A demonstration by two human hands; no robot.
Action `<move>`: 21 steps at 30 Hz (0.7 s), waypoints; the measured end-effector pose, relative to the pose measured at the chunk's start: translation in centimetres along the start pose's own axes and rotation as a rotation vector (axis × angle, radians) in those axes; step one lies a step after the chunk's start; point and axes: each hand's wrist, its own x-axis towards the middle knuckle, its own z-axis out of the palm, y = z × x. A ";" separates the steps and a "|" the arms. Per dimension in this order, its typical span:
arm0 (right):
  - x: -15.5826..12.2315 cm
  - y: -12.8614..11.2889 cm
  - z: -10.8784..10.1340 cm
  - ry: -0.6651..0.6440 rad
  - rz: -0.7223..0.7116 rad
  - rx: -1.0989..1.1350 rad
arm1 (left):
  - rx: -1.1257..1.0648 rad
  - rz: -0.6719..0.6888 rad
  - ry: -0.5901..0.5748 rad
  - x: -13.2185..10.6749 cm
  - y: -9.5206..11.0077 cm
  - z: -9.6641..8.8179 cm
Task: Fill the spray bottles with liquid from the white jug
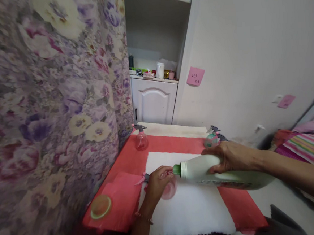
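Observation:
My right hand [227, 157] is wrapped round a large pale green jug [201, 168], tipped onto its side with the mouth pointing left. The jug's green spout [176, 169] is at the neck of a clear pink spray bottle [169, 191], with its top off. My left hand [159, 180] is closed round the neck of that bottle, on the white cloth [193, 210]. Just left of my left hand lies a spray head [143, 178] in dark grey and pink. Whether liquid is flowing cannot be made out.
A pink spray bottle [141, 140] stands at the back left of the red table [122, 160]; more spray bottles [211, 139] stand at the back right, partly behind my right hand. A round green-rimmed lid or dish [100, 206] lies front left. A floral curtain [49, 104] borders the left side.

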 end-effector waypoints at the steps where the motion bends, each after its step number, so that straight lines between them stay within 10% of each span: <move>1: 0.0 0.0 0.0 -0.002 0.000 0.002 | 0.000 -0.001 0.001 0.0 0.0 0.1; 21: -0.2 0.3 -0.2 -0.007 -0.001 0.018 | -0.021 -0.012 -0.001 0.2 0.1 0.5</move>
